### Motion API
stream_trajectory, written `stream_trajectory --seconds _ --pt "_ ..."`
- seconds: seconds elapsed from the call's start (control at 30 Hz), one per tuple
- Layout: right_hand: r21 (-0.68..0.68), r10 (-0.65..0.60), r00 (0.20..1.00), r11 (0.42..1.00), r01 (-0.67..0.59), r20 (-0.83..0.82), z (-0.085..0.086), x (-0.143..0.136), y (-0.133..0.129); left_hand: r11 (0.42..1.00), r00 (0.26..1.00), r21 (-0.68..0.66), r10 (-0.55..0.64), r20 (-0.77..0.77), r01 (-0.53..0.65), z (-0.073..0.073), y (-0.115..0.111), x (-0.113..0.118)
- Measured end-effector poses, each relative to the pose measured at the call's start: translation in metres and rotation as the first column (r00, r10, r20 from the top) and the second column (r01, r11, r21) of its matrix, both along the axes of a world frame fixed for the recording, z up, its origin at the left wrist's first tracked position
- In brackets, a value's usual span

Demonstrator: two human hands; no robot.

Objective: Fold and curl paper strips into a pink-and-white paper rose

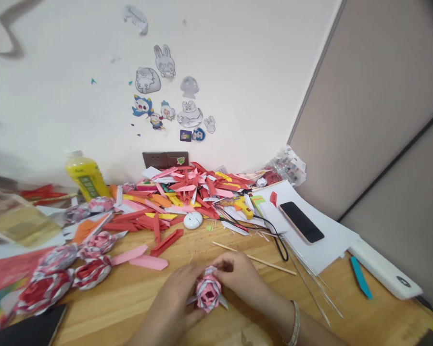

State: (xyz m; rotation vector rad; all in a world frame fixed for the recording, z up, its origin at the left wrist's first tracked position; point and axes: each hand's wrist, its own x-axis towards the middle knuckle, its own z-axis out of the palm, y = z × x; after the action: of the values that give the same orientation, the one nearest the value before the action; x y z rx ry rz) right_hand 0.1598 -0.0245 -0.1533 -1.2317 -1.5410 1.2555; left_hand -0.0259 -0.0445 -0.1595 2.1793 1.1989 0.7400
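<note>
Between my two hands, low over the wooden table, is a pink and white folded paper flower (208,291). My left hand (180,295) is closed around its left side, thumb beneath and fingers behind. At its upper right edge, my right hand (236,274) pinches the paper with thumb and fingertips. White pointed strip ends stick out at both sides of the flower. Left of my hands lie several finished-looking paper flowers, among them a red and white one (92,272). Pink folded strips (148,262) and a red folded strip (167,242) lie just beyond my left hand.
A heap of folded paper strips (195,185) runs along the wall, with a yellow glue gun (242,207) and a white earbud case (193,220) beside it. A drink bottle (87,177), a phone (302,222), a wooden stick (254,258) and thin wires (312,283) also lie around.
</note>
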Motion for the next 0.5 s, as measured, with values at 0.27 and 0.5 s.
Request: stream_trajectory --seconds 0.27,0.5 --pt "0.018 0.099 0.994 0.995 -0.1 0.049 -0.002 0.005 0.002 0.986 0.994 0.169 0.024 -0.11 -0.005 -0.01 0.0 0.002" --pt "0.159 0.16 0.985 0.973 -0.168 0.06 0.008 0.009 0.002 0.975 0.99 0.218 0.059 -0.128 -0.03 -0.002 -0.001 0.003"
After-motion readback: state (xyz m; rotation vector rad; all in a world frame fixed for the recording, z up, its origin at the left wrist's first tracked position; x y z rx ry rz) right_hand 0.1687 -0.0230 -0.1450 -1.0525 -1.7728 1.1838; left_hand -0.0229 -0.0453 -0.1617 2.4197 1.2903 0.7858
